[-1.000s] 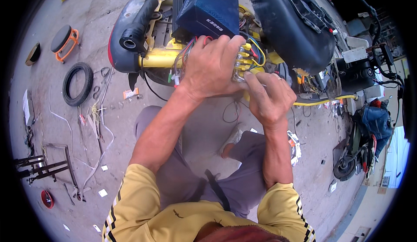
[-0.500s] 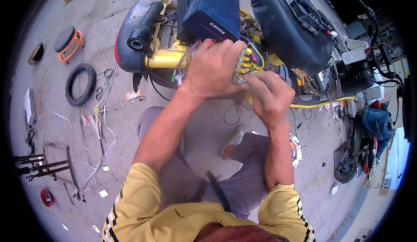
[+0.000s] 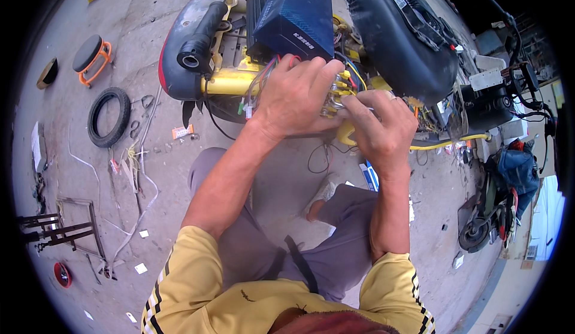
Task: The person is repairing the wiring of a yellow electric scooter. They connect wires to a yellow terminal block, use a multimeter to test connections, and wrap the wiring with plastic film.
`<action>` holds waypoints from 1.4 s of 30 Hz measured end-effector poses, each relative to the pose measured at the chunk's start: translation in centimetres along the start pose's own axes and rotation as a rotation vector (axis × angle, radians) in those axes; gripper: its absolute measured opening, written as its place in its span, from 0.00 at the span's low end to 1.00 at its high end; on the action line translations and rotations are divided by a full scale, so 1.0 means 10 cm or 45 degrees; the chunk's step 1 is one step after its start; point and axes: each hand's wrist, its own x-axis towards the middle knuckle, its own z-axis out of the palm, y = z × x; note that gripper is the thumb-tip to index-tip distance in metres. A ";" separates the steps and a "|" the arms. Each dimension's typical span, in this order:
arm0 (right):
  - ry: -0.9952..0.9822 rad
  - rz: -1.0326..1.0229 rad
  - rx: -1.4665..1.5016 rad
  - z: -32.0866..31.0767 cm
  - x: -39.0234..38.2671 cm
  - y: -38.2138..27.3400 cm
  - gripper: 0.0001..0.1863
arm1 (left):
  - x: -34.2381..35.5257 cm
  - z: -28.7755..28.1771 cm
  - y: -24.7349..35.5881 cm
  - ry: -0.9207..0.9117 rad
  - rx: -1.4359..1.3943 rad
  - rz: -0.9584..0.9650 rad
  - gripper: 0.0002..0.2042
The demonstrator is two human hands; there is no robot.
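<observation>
My left hand [image 3: 296,94] is closed over the bundle of coloured wires [image 3: 263,79] and the near side of a row of metal terminals with yellow lugs [image 3: 338,91], its fingers curled. My right hand [image 3: 383,127] is pinched around a thin metal piece at the right of the terminals; I cannot make out what it is. Above the wires stands a dark blue box [image 3: 296,19] beside a black finned case [image 3: 256,28]. The yellow frame tube [image 3: 227,82] runs left from my left hand, with a black handle grip [image 3: 203,40] over it.
A black seat [image 3: 401,46] lies to the upper right. An orange stool [image 3: 90,58], a loose tyre [image 3: 108,115] and metal frame parts [image 3: 72,226] are on the floor at left. Parked scooters [image 3: 503,184] and handlebars crowd the right; a blue-and-white packet [image 3: 368,175] lies below my right hand.
My right hand has moved a little to the right, twisting beside the terminals, uncovering the blue-and-white packet. My left hand has stayed on the wires, shifted slightly within the picture.
</observation>
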 end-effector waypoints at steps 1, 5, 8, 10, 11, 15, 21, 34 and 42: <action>-0.011 0.016 0.005 0.01 0.01 0.00 0.18 | 0.00 0.00 0.00 0.012 0.003 -0.023 0.41; 0.073 0.103 0.002 0.11 -0.06 -0.08 0.18 | -0.01 0.02 0.01 0.044 0.002 -0.067 0.39; 0.165 0.100 -0.031 0.16 -0.10 -0.07 0.18 | 0.03 0.05 0.02 0.066 -0.009 -0.060 0.38; 0.189 0.093 -0.032 0.19 -0.12 -0.08 0.19 | 0.01 0.06 0.02 0.068 -0.009 -0.071 0.38; 0.193 0.099 -0.029 0.20 -0.14 -0.09 0.19 | -0.01 0.08 0.02 0.067 -0.010 -0.081 0.39; 0.210 0.123 -0.039 0.26 -0.19 -0.12 0.19 | -0.03 0.09 0.01 0.051 -0.003 -0.101 0.40; 0.220 0.306 0.035 0.27 -0.20 -0.24 0.18 | 0.00 0.05 0.05 0.042 -0.004 -0.099 0.36; 0.193 0.134 0.076 0.12 -0.04 -0.08 0.16 | -0.02 0.01 0.00 0.041 -0.043 -0.027 0.39; -0.033 0.132 0.047 -0.09 0.17 -0.01 0.12 | 0.02 -0.02 0.01 0.049 -0.071 0.011 0.37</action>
